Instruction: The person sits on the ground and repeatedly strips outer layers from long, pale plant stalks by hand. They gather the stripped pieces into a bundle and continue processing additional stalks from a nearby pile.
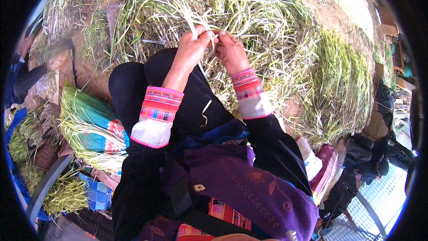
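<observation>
My left hand [192, 48] grips a few pale, flat plant stalks [190, 20] between thumb and fingers, above my dark-clad knees. Close beside it, my right hand [231, 49] pinches the same pale stalks, with its fingertips almost touching those of the left. One long stalk hangs from the hands towards my lap. A short, curled pale strip [206, 113] lies on my dark trousers. Beyond the hands spreads a large heap of green and whitish long-leafed stalks [264, 16]. The exact hold of the fingers is partly hidden.
At left, a bundle of stalks [97, 134] lies on a colourful printed sack [90, 112]. Below it are cut greens [67, 192] beside a blue checked bag [97, 192]. Another person's arm [36, 73] shows at far left. More green stalks [344, 83] lie at right, near people in dark clothing [361, 154].
</observation>
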Motion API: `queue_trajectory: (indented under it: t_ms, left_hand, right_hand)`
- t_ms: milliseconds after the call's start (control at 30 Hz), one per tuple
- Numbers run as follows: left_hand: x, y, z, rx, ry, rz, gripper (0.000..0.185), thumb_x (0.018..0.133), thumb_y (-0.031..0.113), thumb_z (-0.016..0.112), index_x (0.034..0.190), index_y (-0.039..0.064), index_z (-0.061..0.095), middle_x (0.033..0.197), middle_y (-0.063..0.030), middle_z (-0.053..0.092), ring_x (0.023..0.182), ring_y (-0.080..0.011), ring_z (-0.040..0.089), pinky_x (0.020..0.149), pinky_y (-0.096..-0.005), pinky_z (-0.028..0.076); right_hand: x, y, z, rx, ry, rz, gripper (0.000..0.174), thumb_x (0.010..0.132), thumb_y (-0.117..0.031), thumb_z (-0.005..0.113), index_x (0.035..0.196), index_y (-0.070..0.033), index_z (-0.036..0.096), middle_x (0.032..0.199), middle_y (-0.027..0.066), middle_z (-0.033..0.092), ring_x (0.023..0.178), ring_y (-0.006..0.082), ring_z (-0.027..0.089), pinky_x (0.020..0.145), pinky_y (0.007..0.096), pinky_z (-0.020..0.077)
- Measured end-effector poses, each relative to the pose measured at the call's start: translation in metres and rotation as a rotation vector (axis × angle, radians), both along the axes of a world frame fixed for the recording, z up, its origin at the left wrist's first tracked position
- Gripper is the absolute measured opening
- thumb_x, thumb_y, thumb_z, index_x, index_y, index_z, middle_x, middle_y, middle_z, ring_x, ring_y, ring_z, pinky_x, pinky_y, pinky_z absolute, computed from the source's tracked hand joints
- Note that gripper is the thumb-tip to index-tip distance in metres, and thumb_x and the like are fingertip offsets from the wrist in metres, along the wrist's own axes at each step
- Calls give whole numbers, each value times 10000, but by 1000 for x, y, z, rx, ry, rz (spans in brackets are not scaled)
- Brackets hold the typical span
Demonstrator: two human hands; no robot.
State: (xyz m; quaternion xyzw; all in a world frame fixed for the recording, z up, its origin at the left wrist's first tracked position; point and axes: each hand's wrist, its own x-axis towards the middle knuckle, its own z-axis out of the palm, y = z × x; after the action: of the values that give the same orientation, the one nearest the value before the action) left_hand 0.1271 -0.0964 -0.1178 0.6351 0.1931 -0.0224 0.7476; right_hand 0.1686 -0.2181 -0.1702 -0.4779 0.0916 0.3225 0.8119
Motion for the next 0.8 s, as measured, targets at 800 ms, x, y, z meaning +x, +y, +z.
queue_trajectory:
  t_ms: [800]
  left_hand:
    - [-2,72,-17,-1259,-482,327,91,854,148,501,886,66,525,691,-19,529,579,-101,515,341,-189,318]
  right_hand:
    - [13,-218,-158,-1719,-682,325,250,804,-306,512,795,-65,577,860,157,575,788,349,557,688,436,447]
